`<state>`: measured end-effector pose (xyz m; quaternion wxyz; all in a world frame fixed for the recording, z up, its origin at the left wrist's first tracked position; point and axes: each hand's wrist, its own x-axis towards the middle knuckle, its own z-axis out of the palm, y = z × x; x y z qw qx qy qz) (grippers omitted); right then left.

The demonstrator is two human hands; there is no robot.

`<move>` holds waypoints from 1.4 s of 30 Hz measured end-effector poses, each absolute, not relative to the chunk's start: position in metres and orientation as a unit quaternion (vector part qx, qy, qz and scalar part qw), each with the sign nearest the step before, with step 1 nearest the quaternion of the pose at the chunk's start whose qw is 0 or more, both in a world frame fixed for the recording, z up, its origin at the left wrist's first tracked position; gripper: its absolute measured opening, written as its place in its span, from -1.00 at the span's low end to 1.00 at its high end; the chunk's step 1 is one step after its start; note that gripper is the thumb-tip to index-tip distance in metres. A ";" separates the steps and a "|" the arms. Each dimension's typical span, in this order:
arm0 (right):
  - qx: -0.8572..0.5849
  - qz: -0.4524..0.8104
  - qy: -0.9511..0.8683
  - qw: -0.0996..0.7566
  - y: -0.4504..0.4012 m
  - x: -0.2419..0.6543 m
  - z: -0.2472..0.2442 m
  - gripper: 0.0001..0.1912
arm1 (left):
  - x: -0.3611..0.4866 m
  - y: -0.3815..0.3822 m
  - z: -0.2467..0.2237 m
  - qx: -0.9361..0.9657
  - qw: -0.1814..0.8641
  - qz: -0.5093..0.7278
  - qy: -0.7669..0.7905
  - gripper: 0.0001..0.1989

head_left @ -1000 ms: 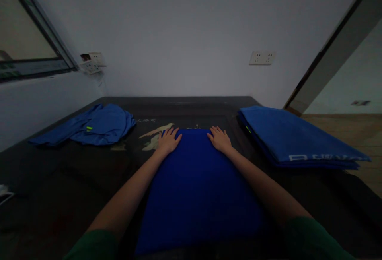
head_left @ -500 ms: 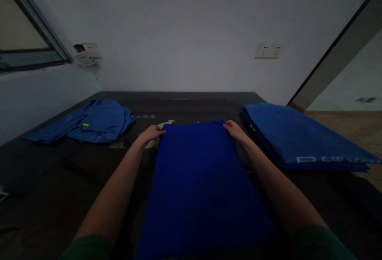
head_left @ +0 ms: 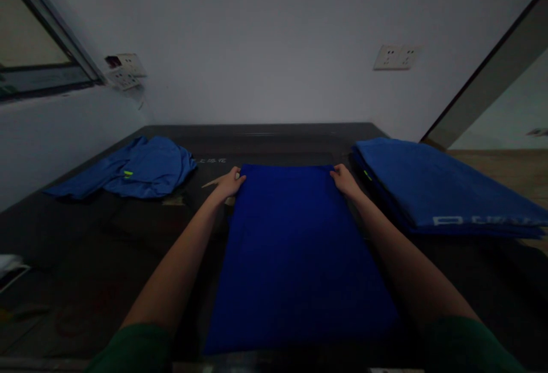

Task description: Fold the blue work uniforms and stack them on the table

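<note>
A dark blue cloth point(head_left: 295, 247) lies flat as a long panel in front of me, its far edge running straight between my hands. My left hand point(head_left: 231, 182) pinches its far left corner. At the far right corner, my right hand point(head_left: 343, 180) has its fingers closed on the same cloth. Off to the left lies a crumpled blue cloth point(head_left: 149, 167) with a small yellow-green tag. On the right rests a folded stack of blue cloths point(head_left: 436, 185) with pale lettering near its front edge.
The dark surface point(head_left: 261, 130) under the cloths reaches a pale wall with sockets point(head_left: 396, 57) at the right and a power strip point(head_left: 123, 78) at the left. A white object point(head_left: 12, 267) sits at the left edge. A window frame is at upper left.
Both hands still grip the cloth's far corners. In the picture, hands and cloth edge sit slightly higher and further right, as do the other cloths. More of the white object shows at left.
</note>
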<state>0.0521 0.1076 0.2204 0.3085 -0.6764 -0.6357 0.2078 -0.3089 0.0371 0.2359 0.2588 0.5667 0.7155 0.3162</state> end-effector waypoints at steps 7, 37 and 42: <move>-0.702 0.106 -0.670 0.218 0.086 0.040 0.223 -0.74 | -0.314 0.049 0.221 0.571 0.209 0.254 0.752 -0.85; -0.614 0.015 -0.781 0.112 0.061 0.033 0.211 -0.42 | -0.253 0.013 0.224 0.696 -0.012 0.078 0.714 -0.46; -0.501 -0.023 -0.848 0.170 0.016 0.023 0.244 -0.49 | -0.228 -0.038 0.249 0.806 -0.011 0.125 0.579 -0.55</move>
